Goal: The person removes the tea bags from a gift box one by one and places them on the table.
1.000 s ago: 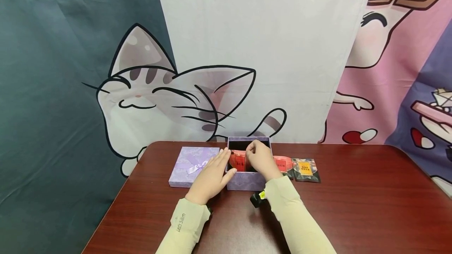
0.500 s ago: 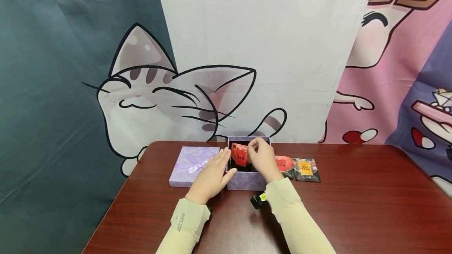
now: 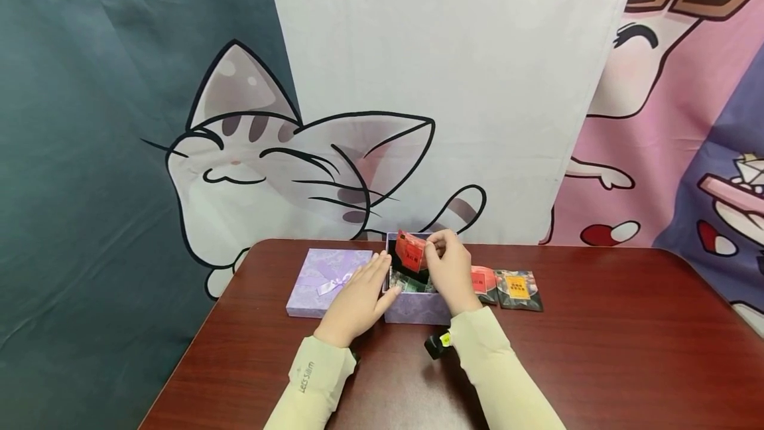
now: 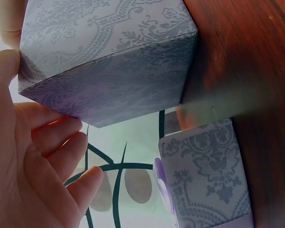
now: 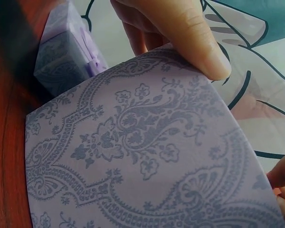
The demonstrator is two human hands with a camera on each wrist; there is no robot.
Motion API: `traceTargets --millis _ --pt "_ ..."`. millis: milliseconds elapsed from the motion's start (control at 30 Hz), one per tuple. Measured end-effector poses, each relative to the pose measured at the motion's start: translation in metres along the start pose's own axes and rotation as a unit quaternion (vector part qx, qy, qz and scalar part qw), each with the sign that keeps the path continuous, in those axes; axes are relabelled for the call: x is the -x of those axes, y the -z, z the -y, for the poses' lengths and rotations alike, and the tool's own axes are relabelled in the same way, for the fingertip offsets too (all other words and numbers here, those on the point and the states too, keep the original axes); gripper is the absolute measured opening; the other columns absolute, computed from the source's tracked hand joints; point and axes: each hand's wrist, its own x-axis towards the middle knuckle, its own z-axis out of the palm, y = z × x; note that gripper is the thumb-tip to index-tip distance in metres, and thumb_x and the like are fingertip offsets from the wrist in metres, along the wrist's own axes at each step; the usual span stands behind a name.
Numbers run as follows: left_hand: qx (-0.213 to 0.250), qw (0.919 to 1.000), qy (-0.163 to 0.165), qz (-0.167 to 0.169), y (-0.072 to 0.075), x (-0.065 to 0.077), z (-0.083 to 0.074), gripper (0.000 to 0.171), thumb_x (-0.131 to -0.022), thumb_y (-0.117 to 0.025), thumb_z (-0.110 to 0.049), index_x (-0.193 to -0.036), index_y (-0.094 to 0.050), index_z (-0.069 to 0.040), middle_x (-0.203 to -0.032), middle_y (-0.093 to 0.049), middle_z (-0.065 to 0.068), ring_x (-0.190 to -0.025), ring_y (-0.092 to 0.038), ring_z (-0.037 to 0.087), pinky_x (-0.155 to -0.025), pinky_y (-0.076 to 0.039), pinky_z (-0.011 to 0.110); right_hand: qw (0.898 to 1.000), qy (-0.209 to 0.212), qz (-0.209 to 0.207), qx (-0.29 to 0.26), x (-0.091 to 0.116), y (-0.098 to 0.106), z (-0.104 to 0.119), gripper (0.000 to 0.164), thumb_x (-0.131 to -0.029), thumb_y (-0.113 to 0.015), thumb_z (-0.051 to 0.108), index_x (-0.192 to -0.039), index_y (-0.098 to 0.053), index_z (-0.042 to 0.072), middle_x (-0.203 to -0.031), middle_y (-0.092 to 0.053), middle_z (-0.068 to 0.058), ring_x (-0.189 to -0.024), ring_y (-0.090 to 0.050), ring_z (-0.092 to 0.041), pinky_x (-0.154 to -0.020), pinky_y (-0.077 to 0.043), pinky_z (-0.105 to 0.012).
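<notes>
My right hand pinches the right edge of a red and black sachet and holds it tilted over a purple patterned box. Inside the box, below the sachet, greenish packets show. My left hand, fingers straight, touches the left side of the box near its rim. The left wrist view has that hand's fingers along the box wall. In the right wrist view the box front hides most of the inside; right fingertips show at the edge.
A purple lid with a ribbon bow lies left of the box, partly behind my left hand. Right of the box lie another red sachet and a dark sachet with a yellow label. A cartoon cloth hangs behind the table.
My right hand has lifted the red sachet from inside the box to above its rim, uncovering greenish packets below. My left hand has stayed at the box's side.
</notes>
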Motion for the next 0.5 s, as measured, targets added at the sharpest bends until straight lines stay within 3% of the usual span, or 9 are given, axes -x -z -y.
traceTargets --millis 267,500 --pt "0.004 1.0 0.001 -0.001 0.001 0.001 -0.001 0.064 -0.105 -0.052 -0.04 -0.155 -0.039 -0.001 -0.162 -0.034 0.014 -0.151 -0.03 0.03 -0.12 -0.027 0.054 0.996 0.02 -0.055 -0.061 0.002 0.008 0.003 0.007 -0.1 -0.061 0.011 -0.099 -0.066 0.007 -0.087 -0.067 -0.007 -0.076 -0.06 -0.016 -0.065 -0.046 -0.025" --pt "0.006 1.0 0.001 0.0 0.003 0.003 -0.002 0.066 -0.105 -0.053 -0.041 -0.155 -0.038 -0.001 -0.163 -0.033 0.013 -0.151 -0.03 0.03 -0.12 -0.027 0.053 0.989 0.032 -0.091 -0.111 -0.001 0.033 0.01 0.009 -0.099 -0.064 0.01 -0.1 -0.068 0.002 -0.087 -0.067 -0.011 -0.073 -0.056 -0.007 -0.065 -0.044 -0.017"
